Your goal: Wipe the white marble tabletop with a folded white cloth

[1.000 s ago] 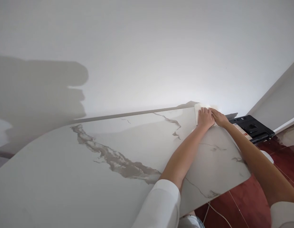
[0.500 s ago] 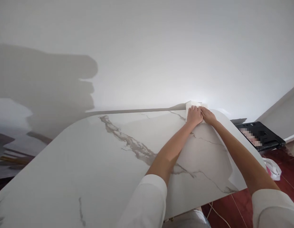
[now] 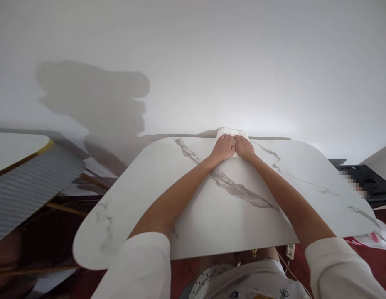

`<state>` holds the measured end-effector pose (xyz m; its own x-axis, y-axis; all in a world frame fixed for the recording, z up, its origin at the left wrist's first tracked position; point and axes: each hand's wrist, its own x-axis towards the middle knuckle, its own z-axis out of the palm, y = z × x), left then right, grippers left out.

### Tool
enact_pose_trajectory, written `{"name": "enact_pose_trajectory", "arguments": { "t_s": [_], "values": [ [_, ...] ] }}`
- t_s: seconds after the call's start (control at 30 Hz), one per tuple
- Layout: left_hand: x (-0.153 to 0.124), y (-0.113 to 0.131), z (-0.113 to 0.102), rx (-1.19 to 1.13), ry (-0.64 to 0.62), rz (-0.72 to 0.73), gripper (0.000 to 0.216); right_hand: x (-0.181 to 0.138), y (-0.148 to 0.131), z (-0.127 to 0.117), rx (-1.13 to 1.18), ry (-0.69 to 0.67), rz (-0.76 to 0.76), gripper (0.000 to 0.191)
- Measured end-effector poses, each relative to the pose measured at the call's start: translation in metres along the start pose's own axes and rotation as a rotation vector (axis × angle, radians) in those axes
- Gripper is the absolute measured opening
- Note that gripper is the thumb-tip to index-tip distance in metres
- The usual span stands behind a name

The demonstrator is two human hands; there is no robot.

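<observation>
A white cloth lies at the far edge of the white marble-patterned table, close to the wall. Both of my hands rest side by side on it, nearly touching each other. The fingers of my left hand press down over the cloth's left part. On its right part, my right hand holds it down with fingers pointing toward the wall. Most of the cloth's near side is hidden under the hands.
A white wall rises behind the table. At left stands another piece with a ribbed grey side and gold edge. A black case and a plastic bag are at right. A power strip with a cable hangs below the table's front edge.
Both hands have slid left along the table's far edge with the cloth beneath them. My view has turned left, bringing the table's left end and the ribbed piece into sight.
</observation>
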<state>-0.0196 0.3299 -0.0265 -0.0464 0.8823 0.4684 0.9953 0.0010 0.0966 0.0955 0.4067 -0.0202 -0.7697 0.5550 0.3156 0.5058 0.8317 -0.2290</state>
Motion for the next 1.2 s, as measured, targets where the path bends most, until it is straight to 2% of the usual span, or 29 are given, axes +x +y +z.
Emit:
{"name": "enact_pose_trajectory", "arguments": {
  "t_s": [0.17,0.33,0.5,0.63,0.73,0.87,1.2],
  "values": [
    [-0.044,-0.07,-0.033,0.059,-0.012,-0.019,0.043,0.028,-0.078,0.031,0.042,0.023,-0.078,0.043],
    [-0.081,-0.127,-0.058,0.09,-0.013,-0.021,0.044,0.049,-0.142,0.054,0.076,0.026,-0.097,0.041],
    [-0.118,-0.17,-0.079,0.132,-0.002,-0.11,0.047,0.065,-0.196,0.069,0.122,-0.02,-0.159,0.039],
    [-0.149,-0.192,-0.096,0.161,-0.021,-0.197,0.048,0.068,-0.233,0.078,0.13,-0.031,-0.227,0.038],
    [-0.172,-0.196,-0.107,0.176,-0.03,-0.231,0.049,0.058,-0.255,0.082,0.142,-0.023,-0.252,0.038],
    [-0.202,-0.185,-0.122,0.181,-0.039,-0.254,0.051,0.031,-0.275,0.081,0.158,0.001,-0.269,0.04],
    [-0.28,-0.12,-0.158,0.231,-0.054,-0.288,0.051,-0.053,-0.309,0.062,0.216,-0.004,-0.343,0.039]
  ]
}}
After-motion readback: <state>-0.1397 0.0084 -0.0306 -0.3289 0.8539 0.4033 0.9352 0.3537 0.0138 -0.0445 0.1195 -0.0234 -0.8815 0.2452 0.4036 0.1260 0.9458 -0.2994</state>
